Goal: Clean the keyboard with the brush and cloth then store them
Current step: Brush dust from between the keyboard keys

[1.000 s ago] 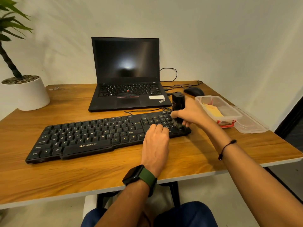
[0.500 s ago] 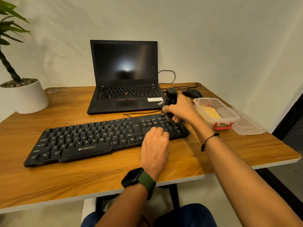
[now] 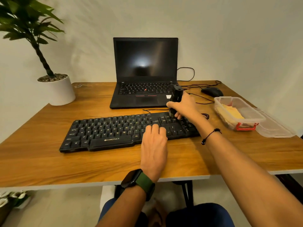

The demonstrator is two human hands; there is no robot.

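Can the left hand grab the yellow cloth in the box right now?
Probably not easily. The left hand rests flat on the keyboard, and the right hand, gripping the brush, has its arm lying between it and the open box holding the yellow cloth.

Items present: one black full-size plastic keyboard [image 3: 129,131], one black open laptop [image 3: 144,74], one black mouse [image 3: 212,91], one clear plastic container [image 3: 255,114], one clear flat lid [image 3: 277,128], one white-potted green plant [image 3: 61,90], two bare hands.
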